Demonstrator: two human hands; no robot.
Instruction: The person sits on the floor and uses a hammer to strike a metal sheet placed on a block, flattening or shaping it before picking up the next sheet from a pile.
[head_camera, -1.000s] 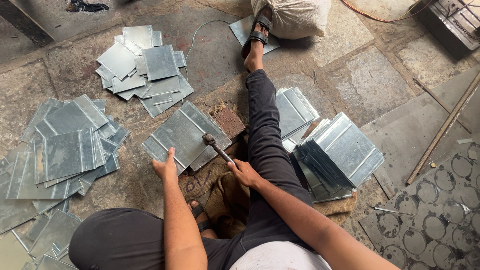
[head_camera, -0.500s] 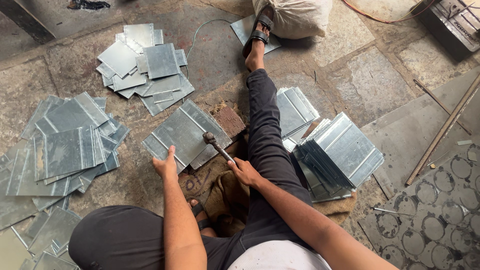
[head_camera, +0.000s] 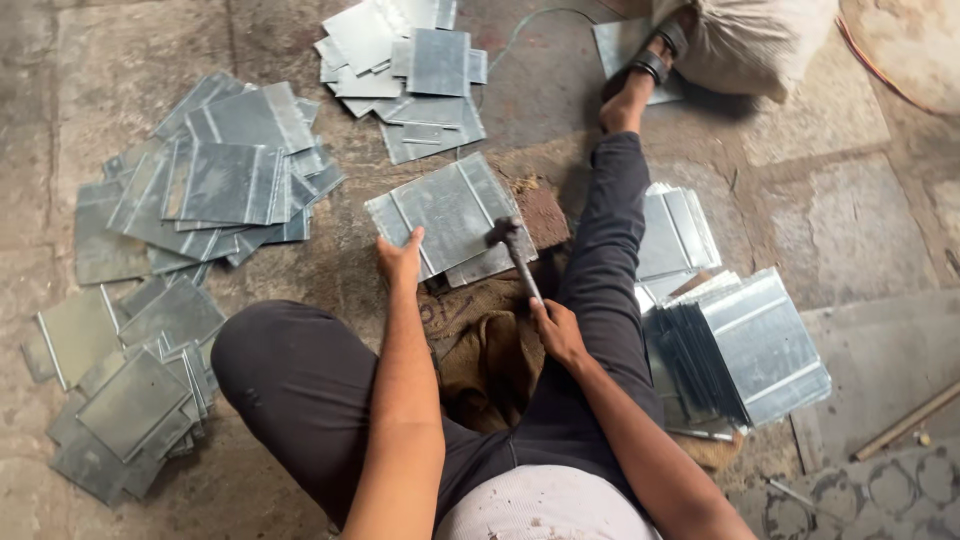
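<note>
A grey ribbed metal sheet (head_camera: 445, 212) lies on a small stack on the floor between my legs. My left hand (head_camera: 399, 259) presses on its near left corner with the thumb up. My right hand (head_camera: 557, 330) grips the handle of a hammer (head_camera: 514, 254), whose head rests on the sheet's near right edge. A brown block (head_camera: 542, 214) pokes out under the sheet at the right.
Piles of similar metal sheets lie at the left (head_camera: 215, 175), far middle (head_camera: 410, 65) and near left (head_camera: 130, 395). A tilted stack (head_camera: 745, 345) stands by my right leg (head_camera: 610, 260). A sack (head_camera: 750, 40) sits by my foot. Burlap (head_camera: 490, 355) covers the floor under me.
The camera has moved closer and tilted down. The hammer head has come down from above the sheet onto its right edge. My left hand stays on the sheet.
</note>
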